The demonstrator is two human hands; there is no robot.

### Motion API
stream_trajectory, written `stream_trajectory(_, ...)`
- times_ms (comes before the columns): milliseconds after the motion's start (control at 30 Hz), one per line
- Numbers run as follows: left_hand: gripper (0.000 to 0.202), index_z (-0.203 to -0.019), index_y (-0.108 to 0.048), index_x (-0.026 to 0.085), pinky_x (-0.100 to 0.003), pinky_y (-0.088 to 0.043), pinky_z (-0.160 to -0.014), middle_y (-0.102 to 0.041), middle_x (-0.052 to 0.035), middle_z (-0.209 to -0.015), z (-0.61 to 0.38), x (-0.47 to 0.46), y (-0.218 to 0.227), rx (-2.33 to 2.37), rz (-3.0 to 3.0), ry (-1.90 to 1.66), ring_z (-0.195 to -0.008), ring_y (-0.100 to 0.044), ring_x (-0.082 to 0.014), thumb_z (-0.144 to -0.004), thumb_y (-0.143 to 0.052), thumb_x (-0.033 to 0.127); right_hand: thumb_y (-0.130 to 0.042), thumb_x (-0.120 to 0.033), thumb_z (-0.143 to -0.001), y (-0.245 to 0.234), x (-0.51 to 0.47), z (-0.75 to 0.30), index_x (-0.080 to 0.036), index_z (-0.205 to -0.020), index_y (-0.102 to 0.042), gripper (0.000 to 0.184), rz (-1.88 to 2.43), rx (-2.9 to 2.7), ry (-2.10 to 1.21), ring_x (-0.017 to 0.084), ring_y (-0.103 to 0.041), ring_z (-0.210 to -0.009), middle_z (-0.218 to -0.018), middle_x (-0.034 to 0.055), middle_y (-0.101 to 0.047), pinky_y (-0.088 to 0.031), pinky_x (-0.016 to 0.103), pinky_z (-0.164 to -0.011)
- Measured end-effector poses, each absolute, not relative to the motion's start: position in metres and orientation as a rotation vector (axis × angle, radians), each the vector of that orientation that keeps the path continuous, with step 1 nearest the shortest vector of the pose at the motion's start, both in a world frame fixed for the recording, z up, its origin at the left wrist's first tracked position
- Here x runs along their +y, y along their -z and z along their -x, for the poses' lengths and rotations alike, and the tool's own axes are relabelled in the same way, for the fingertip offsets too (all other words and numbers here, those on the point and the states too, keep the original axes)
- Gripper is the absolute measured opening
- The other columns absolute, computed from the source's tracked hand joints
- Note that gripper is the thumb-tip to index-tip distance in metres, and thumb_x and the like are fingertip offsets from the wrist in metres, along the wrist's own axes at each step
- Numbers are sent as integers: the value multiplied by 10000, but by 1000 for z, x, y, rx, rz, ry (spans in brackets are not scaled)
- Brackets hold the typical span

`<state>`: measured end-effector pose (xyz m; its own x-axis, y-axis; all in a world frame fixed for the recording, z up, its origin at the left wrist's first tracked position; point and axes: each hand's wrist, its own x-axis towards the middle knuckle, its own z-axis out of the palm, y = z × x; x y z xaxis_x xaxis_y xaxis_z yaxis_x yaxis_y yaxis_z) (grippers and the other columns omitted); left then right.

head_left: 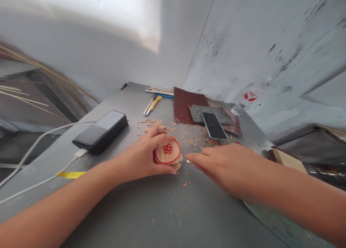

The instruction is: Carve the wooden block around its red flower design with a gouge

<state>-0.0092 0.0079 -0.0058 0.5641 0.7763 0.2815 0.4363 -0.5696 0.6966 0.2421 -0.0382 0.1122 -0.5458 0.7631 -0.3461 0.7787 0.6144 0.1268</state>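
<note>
My left hand [140, 156] is wrapped round a small round piece of wood [168, 152] with a red outline and a red flower drawn on it, holding it on the grey table [135, 212]. My right hand [216, 163] is closed on a thin metal carving tool [185, 162], and only its tip shows. The tip touches the right edge of the wood piece. Wood shavings [189, 138] lie scattered around and behind the piece.
A black power bank [101, 131] with white cables sits at the left. A phone [214, 125] lies on sandpaper sheets [189, 105] at the back right. Utility knives [154, 102] lie at the back, a plastic bottle [247, 100] by the wall, a wood block [288, 158] at the right.
</note>
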Motion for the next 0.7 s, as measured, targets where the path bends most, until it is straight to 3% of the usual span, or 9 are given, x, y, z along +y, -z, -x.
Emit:
stream_trajectory(167,918,-1486,-538,228,-544,-464,-1199,-522,-164,-1465,8,5,8,1001,-2218,-818,-1403,-525,-368,-732,-900,609,-627,-84,-924,-117,-34,-233,-240,-1165,-708,299,-1140,2343,57,147,-513,-557,-768,7,-640,-165,303,-518)
stream_trajectory(400,969,-1527,-496,200,-551,-422,-1240,-493,-191,-1517,8,5,7,991,-2226,-780,-1476,-461,-377,-745,-888,618,-644,-82,-908,-113,-31,-236,-270,-1334,-670,466,-1098,2342,12,153,-558,-581,-806,10,-651,-143,300,-511)
stream_trajectory(600,968,-1535,-469,199,-526,-437,-1232,-484,-185,-1487,5,4,7,973,-2225,-775,-1449,-491,-357,-759,-881,604,-578,-121,-977,-107,-29,-240,-271,-1211,-696,302,-1157,2391,104,150,-531,-574,-793,5,-637,-162,289,-516)
stream_trajectory(700,895,-1474,-500,213,-518,-480,-1189,-509,-164,-1462,4,1,6,1000,-2193,-738,-1400,-536,-349,-764,-874,609,-560,-117,-976,-104,-29,-238,-265,-1224,-693,318,-1162,2416,135,155,-535,-585,-799,14,-647,-167,290,-524)
